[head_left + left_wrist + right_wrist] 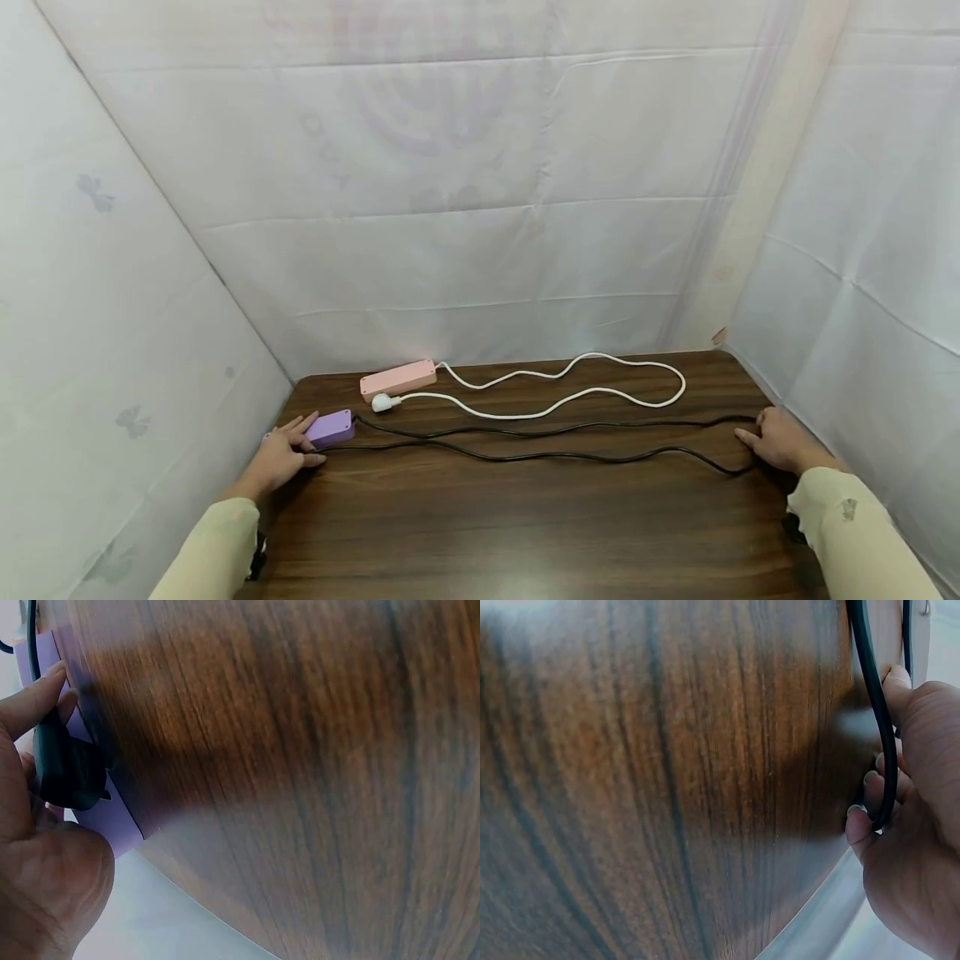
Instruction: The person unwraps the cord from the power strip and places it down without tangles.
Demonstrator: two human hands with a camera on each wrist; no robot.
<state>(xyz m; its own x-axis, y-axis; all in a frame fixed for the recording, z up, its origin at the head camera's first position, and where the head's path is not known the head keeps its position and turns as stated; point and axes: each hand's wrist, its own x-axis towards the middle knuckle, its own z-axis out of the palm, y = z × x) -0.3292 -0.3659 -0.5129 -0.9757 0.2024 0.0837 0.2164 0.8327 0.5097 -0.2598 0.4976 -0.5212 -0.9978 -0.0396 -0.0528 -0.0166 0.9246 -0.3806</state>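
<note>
My left hand lies over a purple power strip at the table's left edge, fingers across its top and thumb along its near side. In the left wrist view, a black plug sits within that grip, against the side of the purple strip. Its black cord runs across the table in two wavy lines. At the right edge my right hand holds the far bend of this cord. The right wrist view shows curled fingers around the cord loop.
Behind the purple strip, near the back edge, lies a pink power strip with a white plug in front of it. Its white cord forms a long loop to the right. White cloth walls stand around the brown wooden table.
</note>
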